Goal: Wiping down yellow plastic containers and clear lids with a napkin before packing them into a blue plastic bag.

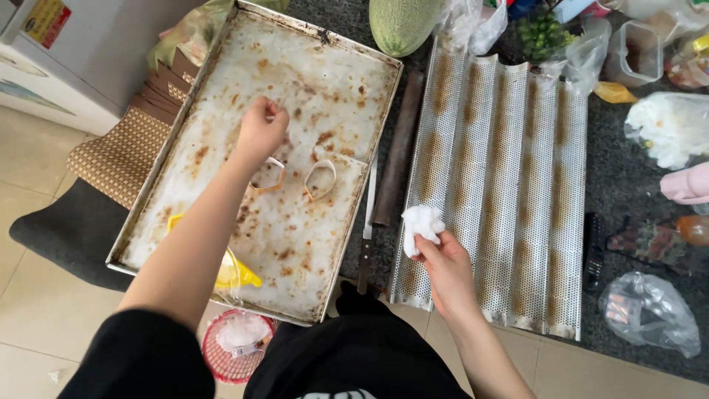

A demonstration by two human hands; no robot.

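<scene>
At the far left, a woven mat [118, 159] lies over a dark seat cushion [66, 236], partly under the large baking tray [221, 52], which overhangs the counter edge toward you. The tray's bed is covered with stained, browned paper lining. Your left hand [260, 131] is curled over the middle of the tray, fingers drawn in narrow around the top of a thin metal cutter ring [267, 177]; the grip on it is partly hidden, so you cannot tell how firmly it is pinched. A second cutter ring [320, 179] lies flat just beside it, untouched. A yellow bag [235, 273] rests at the tray's near edge, and a red basket [235, 347] sits on the floor below. Between the tray and the next pan lie a knife [367, 229] and a dark rolling pin [399, 148], parallel to both. Your right hand [443, 270] holds a crumpled white tissue [422, 225], fingers closed around it, pressed to the near left channel of the perforated baguette pan [532, 185]. Plastic bags and containers crowd the dark counter [628, 170] at right.
</scene>
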